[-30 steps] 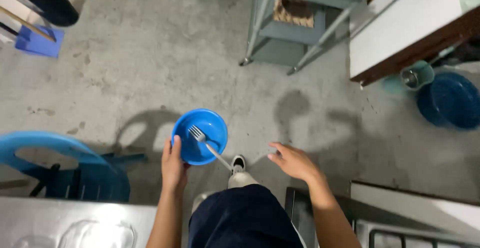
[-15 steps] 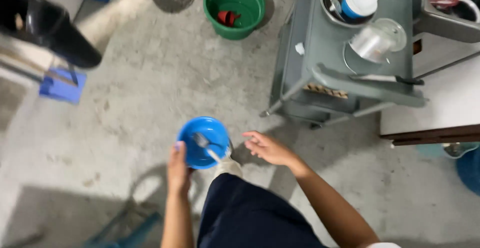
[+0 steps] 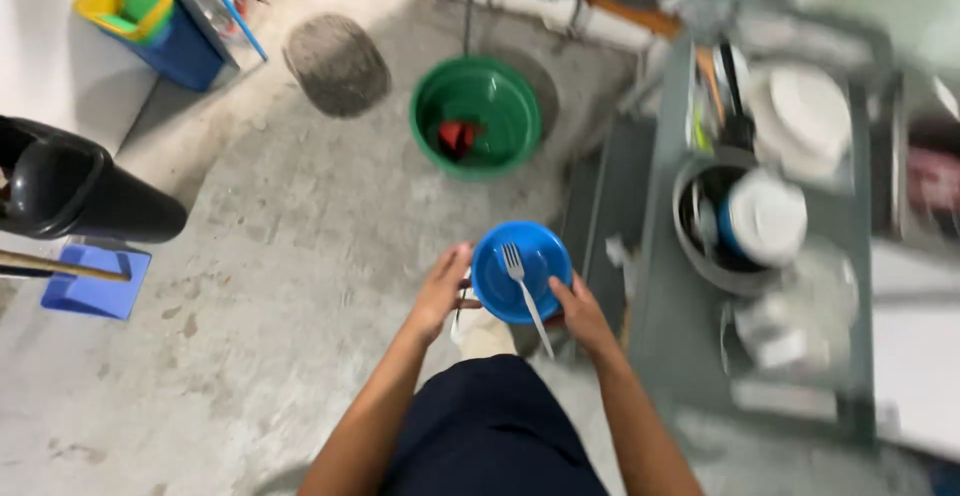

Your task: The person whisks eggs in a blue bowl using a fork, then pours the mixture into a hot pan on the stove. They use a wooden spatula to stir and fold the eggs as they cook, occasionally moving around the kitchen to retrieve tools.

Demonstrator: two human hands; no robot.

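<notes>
A blue bowl [image 3: 522, 270] is held in front of me above the concrete floor. My left hand [image 3: 443, 292] grips its left rim and my right hand [image 3: 579, 313] holds its right rim. A white plastic fork [image 3: 523, 289] lies in the bowl, tines pointing away, its handle sticking out over the near edge by my right thumb.
A green bucket [image 3: 478, 114] with something red inside stands ahead on the floor. A grey cart [image 3: 770, 246] with plates, pots and lids is at the right. A black bin [image 3: 75, 193] and a blue dustpan [image 3: 92, 282] sit at the left, a blue-and-yellow box [image 3: 150, 18] far left.
My right hand has come onto the bowl's right rim, so both hands hold it. The view has moved forward toward the green bucket and the cart.
</notes>
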